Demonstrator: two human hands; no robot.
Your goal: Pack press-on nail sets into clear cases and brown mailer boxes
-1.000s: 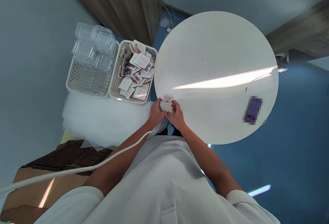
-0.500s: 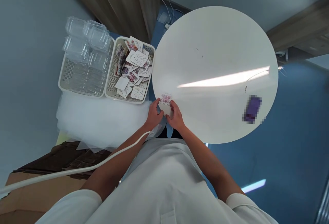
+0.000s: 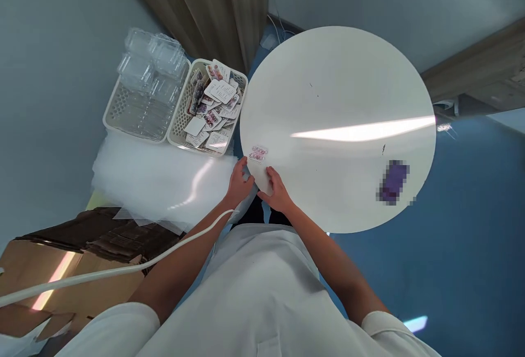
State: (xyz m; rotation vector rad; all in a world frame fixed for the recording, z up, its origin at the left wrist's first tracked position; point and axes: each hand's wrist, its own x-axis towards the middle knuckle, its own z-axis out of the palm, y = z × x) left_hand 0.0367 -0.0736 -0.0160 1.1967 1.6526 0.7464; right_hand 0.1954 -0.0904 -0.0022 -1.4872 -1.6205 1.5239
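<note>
A small card with pink, bead-like pieces [image 3: 258, 153] lies at the near left edge of the round white table. Its lower part is pale and blends with the tabletop. My left hand [image 3: 239, 183] is at the table's rim, just left of the card, thumb and fingers apart. On the other side, my right hand [image 3: 279, 190] rests at the edge with thumb and index finger spread. Neither hand visibly grips the card; whether a fingertip still touches it is hard to see.
Left of the table stand a perforated basket [image 3: 175, 137] of similar cards and a basket [image 3: 107, 118] of clear plastic boxes. Translucent plastic sheets [image 3: 156, 176] lie before them. A white cable [image 3: 164, 261] crosses my left forearm. A blurred purple object [image 3: 394, 182] sits on the table's right.
The card, held between both hands before, now lies on the tabletop slightly further left. My hands have moved apart and let go. The whole view has shifted a little.
</note>
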